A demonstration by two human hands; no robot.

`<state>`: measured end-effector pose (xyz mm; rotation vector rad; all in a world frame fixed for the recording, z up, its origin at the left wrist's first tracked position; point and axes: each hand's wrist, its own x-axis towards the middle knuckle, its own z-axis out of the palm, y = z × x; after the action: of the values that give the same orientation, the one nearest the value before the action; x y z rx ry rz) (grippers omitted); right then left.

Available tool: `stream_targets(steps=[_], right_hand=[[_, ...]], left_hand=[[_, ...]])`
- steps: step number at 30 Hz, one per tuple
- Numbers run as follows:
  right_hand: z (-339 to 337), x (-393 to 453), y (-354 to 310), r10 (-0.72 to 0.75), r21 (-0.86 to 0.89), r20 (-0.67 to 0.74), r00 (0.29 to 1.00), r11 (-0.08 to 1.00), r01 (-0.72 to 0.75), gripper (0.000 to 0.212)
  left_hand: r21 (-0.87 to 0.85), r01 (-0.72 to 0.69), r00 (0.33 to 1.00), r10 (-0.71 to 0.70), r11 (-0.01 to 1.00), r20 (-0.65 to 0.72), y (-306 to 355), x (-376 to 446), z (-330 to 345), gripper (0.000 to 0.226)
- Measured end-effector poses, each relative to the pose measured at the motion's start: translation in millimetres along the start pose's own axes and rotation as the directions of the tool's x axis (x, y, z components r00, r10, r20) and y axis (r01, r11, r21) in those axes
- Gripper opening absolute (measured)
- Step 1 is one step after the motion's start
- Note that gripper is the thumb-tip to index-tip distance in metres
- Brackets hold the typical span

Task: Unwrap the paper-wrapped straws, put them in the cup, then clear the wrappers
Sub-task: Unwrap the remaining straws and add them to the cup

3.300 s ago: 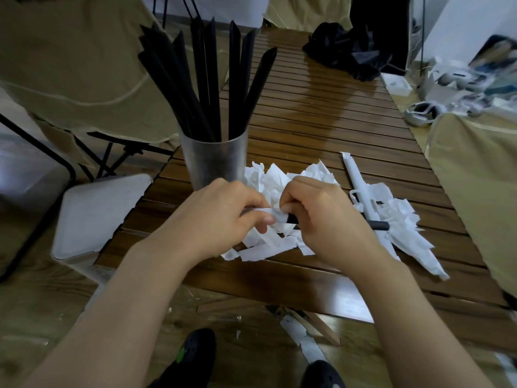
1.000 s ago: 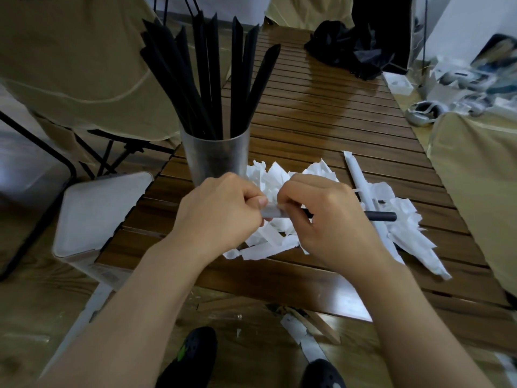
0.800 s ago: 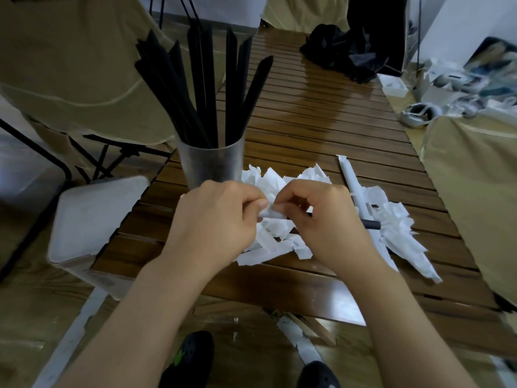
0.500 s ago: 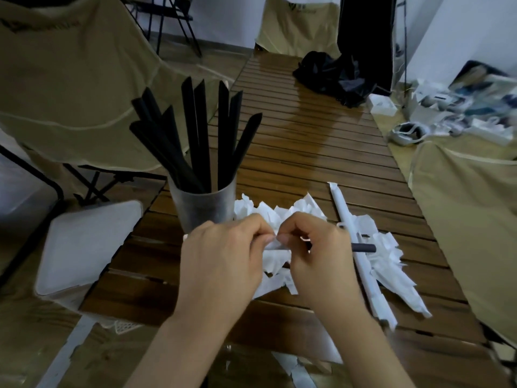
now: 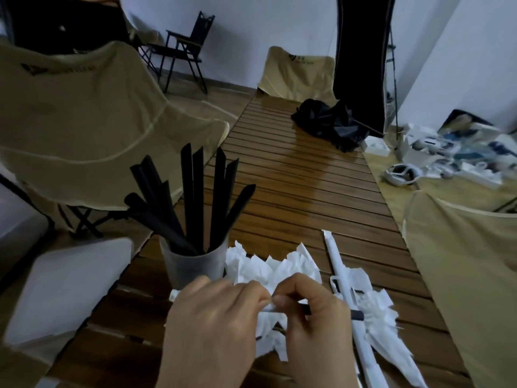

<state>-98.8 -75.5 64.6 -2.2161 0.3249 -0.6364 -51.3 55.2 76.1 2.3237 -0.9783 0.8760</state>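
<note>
Raised since half a second ago, camera view only; both hands unmoved: left hand [image 5: 215, 320] pinching white paper wrapper [image 5: 268, 307], right hand [image 5: 316, 320] gripping half-bared black plastic straw [image 5: 356, 315], just right of frosted plastic cup [image 5: 193, 267] holding upright black straws [image 5: 193, 203], torn white wrappers [image 5: 268, 268] beside it.

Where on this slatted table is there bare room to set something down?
Free: the bare wooden slats between the frosted cup of black straws and the black crumpled bag. Crowded: the near edge, where both hands work over the pile of torn white wrappers beside a still-wrapped straw.
</note>
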Motion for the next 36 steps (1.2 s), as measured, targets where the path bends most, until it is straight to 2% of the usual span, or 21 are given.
stream_targets(steps=[5, 9, 13, 15, 17, 22, 25, 30, 34, 36], right_hand=[[-0.7, 1.2, -2.0, 0.131, 0.056, -0.012, 0.991, 0.99, -0.13, 0.041], [-1.8, 7.0, -10.8, 0.15, 0.071, 0.029, 0.988, 0.986, -0.152, 0.039], [-8.1, 12.8, -16.2, 0.094, 0.046, 0.157, 0.983, 0.994, -0.102, 0.027], [-10.9, 9.7, -18.7, 0.122, -0.013, 0.157, 0.98, 0.993, -0.121, 0.021], [-12.9, 3.9, -23.1, 0.129, -0.056, 0.087, 0.988, 0.991, -0.125, 0.018], [-6.7, -7.7, -23.5, -0.054, -0.252, -0.043, 0.998, 0.967, 0.041, 0.025], [-0.4, -10.2, -22.0, -0.139, -0.286, -0.099, 0.985, 0.952, 0.106, 0.029], [6.2, -10.9, -17.4, -0.252, -0.275, -0.122, 0.96, 0.938, 0.211, 0.029], [6.4, -10.9, -15.2, -0.356, -0.266, -0.137, 0.924, 0.912, 0.312, 0.023], [6.1, -9.0, -14.6, -0.401, -0.258, -0.139, 0.905, 0.897, 0.358, 0.022]], left_hand=[[0.0, -0.015, 1.0, 0.015, 1.0, -0.008, 1.7, 2.2, 5.2, 0.032], [-0.007, -0.011, 1.0, 0.01, 1.0, -0.019, -1.2, 6.1, 8.3, 0.037], [-0.051, 0.027, 0.997, -0.023, 0.998, 0.069, 1.6, 13.5, -4.3, 0.012], [-0.076, 0.089, 0.987, -0.077, 0.993, 0.143, 2.6, 11.7, -4.4, 0.024], [-0.092, 0.18, 0.966, -0.158, 0.979, 0.207, 2.3, 7.3, -0.7, 0.029], [-0.082, 0.457, 0.835, -0.396, 0.886, 0.381, 10.7, 12.1, -0.1, 0.016], [-0.156, 0.506, 0.823, -0.421, 0.849, 0.381, 12.8, 16.1, -6.5, 0.014], [-0.183, 0.591, 0.769, -0.48, 0.786, 0.422, 8.9, 14.9, -10.8, 0.013], [-0.134, 0.704, 0.625, -0.518, 0.698, 0.584, 4.3, 13.6, 2.1, 0.013], [-0.123, 0.785, 0.534, -0.563, 0.607, 0.631, 2.7, 15.1, 2.4, 0.018]])
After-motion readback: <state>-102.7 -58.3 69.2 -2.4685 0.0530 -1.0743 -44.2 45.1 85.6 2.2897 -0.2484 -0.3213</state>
